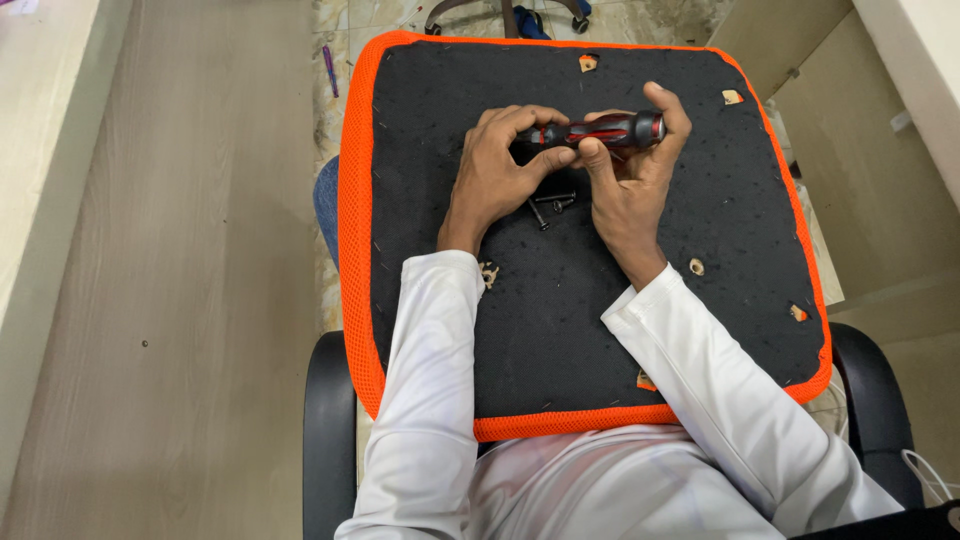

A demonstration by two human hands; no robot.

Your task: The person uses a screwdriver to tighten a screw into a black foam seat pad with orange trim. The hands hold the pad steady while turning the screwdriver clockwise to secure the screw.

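On the person's lap, head view: an upturned seat cushion (450,330) lies flat, black fabric underside up, orange mesh edging all round. Small mounting holes show pale at several spots in the black fabric. Black chair armrests (328,430) flank the person's white sleeves. A pale wooden surface (150,280) runs along the left; a purple pen (329,68) lies on the tiled floor beyond the cushion's far left corner. A chair base with castors shows at the top edge.

A red-and-black screwdriver handle (610,130) lies crosswise above the cushion's upper middle, held between both hands. The right hand (630,185) is wrapped around its butt end, thumb on the grip. The left hand (495,170) is curled around the shaft end, fingers closed over it; the tip is hidden.

Three dark screws (550,205) lie loose on the fabric just below the hands, between the wrists.
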